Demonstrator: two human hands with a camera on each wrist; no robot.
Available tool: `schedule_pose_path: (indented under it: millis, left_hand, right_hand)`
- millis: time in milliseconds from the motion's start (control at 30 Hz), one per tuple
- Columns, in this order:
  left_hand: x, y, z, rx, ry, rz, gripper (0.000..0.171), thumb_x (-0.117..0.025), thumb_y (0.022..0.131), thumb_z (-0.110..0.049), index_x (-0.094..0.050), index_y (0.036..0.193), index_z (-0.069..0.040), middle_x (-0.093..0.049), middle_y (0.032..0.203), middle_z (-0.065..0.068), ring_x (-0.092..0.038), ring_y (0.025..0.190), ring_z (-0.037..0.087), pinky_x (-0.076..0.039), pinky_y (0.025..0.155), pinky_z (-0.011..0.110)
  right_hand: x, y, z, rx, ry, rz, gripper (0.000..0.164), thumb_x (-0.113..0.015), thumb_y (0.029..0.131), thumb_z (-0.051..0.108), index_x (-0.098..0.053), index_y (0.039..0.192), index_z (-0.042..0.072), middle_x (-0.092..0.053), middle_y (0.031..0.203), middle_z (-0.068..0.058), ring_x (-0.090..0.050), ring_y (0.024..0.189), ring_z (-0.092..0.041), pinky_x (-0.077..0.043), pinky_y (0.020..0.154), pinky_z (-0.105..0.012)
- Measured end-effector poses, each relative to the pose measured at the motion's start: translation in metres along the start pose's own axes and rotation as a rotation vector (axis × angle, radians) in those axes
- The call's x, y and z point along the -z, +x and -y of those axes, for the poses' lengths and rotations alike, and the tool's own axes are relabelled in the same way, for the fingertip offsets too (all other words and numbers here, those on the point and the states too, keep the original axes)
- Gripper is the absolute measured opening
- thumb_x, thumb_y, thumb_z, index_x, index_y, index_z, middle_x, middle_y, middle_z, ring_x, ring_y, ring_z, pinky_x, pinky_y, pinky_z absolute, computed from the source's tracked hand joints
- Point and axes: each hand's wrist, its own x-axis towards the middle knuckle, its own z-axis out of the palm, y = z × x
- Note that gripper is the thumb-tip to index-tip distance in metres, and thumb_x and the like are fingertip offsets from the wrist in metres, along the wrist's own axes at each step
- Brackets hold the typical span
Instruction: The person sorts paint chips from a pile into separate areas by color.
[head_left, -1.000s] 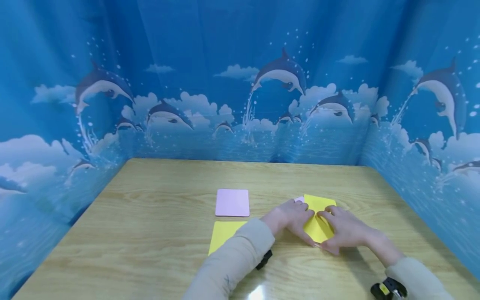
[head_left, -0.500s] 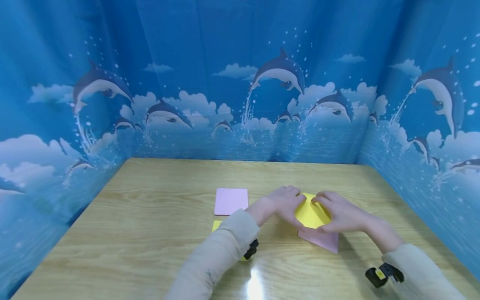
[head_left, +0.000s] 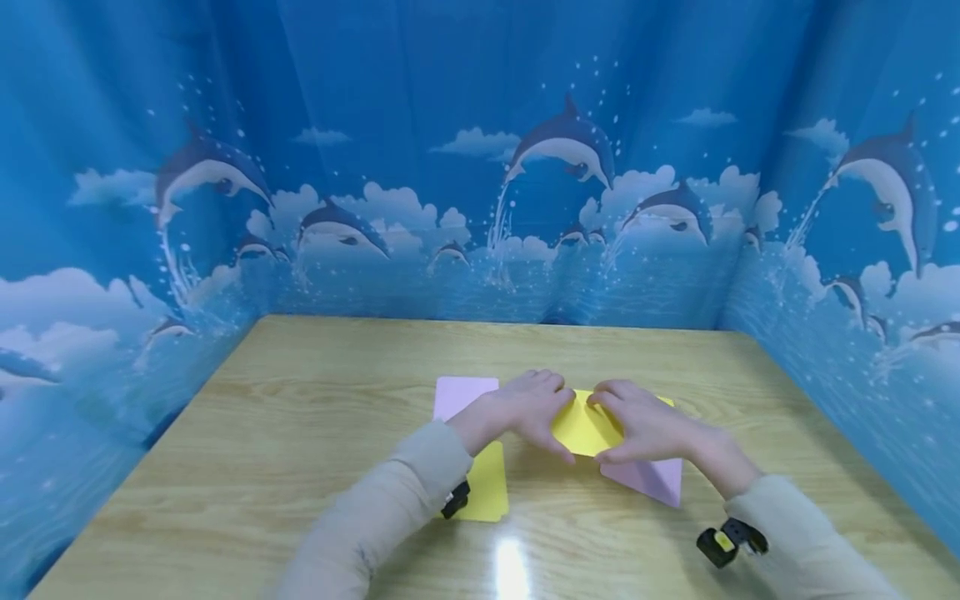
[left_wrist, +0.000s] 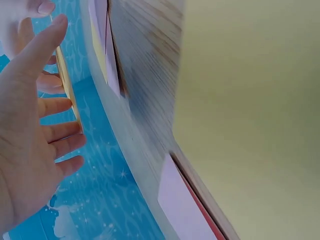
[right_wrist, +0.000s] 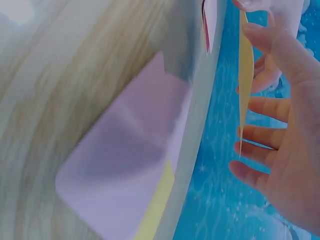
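A yellow sheet of paper is held up off the table between both hands. My left hand pinches its left edge, thumb on the near side. On the right edge, my right hand grips it the same way. Both wrist views show the sheet nearly edge-on, slightly bowed. Below the right hand lies a pink sheet, with a yellow corner showing beyond it. A yellow stack lies under the left wrist.
A pink stack with rounded corners lies behind the yellow one; a red edge shows at its side in the left wrist view. The wooden table is enclosed by blue dolphin-print curtains.
Both hands have raised the yellow sheet from the right-hand pile and carried it left. The pink sheet beneath is uncovered, and more of the yellow stack shows.
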Motion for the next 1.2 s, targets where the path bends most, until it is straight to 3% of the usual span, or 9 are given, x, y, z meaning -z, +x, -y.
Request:
schedule_pose_path:
  millis: [733,867,1200]
  left_hand:
    - [-0.005,-0.073,0.022,0.050,0.053,-0.002,0.091,-0.053,0.069,-0.080,-0.049,0.128,-0.011,-0.050,0.118,0.004,-0.047,0.105,0.017,-0.041,0.091,0.033]
    - [-0.006,-0.087,0.023,0.073,0.028,0.003,0.089,-0.054,0.069,-0.079,-0.050,0.127,-0.011,-0.051,0.117,0.004,-0.047,0.103,0.018,-0.042,0.089,0.033]
    - [-0.017,-0.122,0.022,0.123,-0.013,-0.016,0.087,-0.054,0.068,-0.079,-0.053,0.121,-0.010,-0.050,0.111,0.004,-0.045,0.101,0.020,-0.040,0.091,0.036]
  right_hand:
    - [-0.014,0.037,0.057,0.068,-0.059,0.013,0.074,-0.069,0.072,0.056,-0.055,0.122,0.004,-0.048,0.128,-0.016,-0.045,0.117,-0.033,-0.042,0.093,-0.049]
    - [-0.017,0.044,0.066,0.101,-0.061,0.004,0.073,-0.070,0.071,0.056,-0.055,0.120,0.004,-0.049,0.126,-0.015,-0.047,0.115,-0.033,-0.042,0.093,-0.047]
    - [-0.027,0.055,0.090,0.136,-0.056,0.073,0.072,-0.067,0.072,0.058,-0.055,0.121,0.007,-0.048,0.128,-0.014,-0.043,0.119,-0.030,-0.039,0.097,-0.046]
